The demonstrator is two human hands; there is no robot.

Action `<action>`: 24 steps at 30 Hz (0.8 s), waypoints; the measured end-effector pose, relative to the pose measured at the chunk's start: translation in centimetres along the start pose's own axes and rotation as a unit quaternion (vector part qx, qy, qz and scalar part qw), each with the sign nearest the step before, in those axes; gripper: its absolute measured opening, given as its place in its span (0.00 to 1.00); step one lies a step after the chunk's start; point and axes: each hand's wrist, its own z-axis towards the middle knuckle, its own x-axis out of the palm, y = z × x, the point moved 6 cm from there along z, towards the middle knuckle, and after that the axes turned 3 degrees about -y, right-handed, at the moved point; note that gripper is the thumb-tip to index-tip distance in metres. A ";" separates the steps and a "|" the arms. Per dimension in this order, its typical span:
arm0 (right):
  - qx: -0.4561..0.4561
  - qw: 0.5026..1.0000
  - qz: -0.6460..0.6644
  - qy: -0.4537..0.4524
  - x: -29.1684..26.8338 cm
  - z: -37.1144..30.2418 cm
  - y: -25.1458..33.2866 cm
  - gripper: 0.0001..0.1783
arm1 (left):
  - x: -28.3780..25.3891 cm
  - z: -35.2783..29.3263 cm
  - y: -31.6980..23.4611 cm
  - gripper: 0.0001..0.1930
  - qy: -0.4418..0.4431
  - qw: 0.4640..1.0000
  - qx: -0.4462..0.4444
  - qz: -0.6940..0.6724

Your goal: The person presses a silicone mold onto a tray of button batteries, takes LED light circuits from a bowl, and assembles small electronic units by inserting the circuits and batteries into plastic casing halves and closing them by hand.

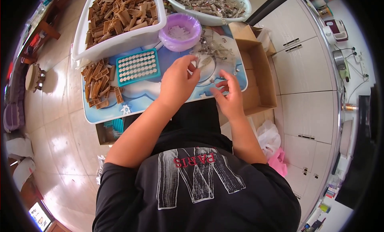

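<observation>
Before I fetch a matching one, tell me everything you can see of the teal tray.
The teal tray is a shallow rectangle, seemingly plastic, bearing rows of round white pieces. It lies flat, slightly skewed, on the blue patterned table, brown pieces close at its left, the left hand just off its right. Neither hand holds it.

There are two bare hands, a left hand (177, 80) and a right hand (231, 97), one blue-printed tabletop (144, 97), one white rectangular plastic tub (123, 42), one pale round plastic basin (212, 20), one purple round plastic bowl (181, 44) and one turquoise rectangular tray (139, 79). Brown trough-shaped pieces (96, 82), small clear plastic pieces (218, 52) and white round pieces (138, 67) each run to dozens, too crowded to number exactly.
</observation>
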 end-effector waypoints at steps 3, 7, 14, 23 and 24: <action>0.027 0.994 0.038 0.102 1.3 -0.9 0.0 0.15 | -0.7 -2.8 0.7 0.10 0.082 0.963 -0.115 -0.229; 0.014 0.978 0.062 0.198 3.8 -2.5 0.4 0.15 | -3.6 -6.9 1.1 0.05 0.121 0.896 -0.216 -0.368; 0.249 0.767 0.402 0.434 9.1 -7.1 3.2 0.40 | -7.7 -10.0 3.1 0.05 -0.017 0.857 -0.191 -0.479; 0.208 0.794 0.346 0.455 13.3 -8.7 5.2 0.22 | -8.5 -9.7 4.1 0.04 -0.096 0.794 -0.216 -0.560; 0.238 0.773 0.350 0.473 13.4 -9.0 5.2 0.19 | -8.6 -9.7 4.0 0.04 -0.100 0.798 -0.211 -0.555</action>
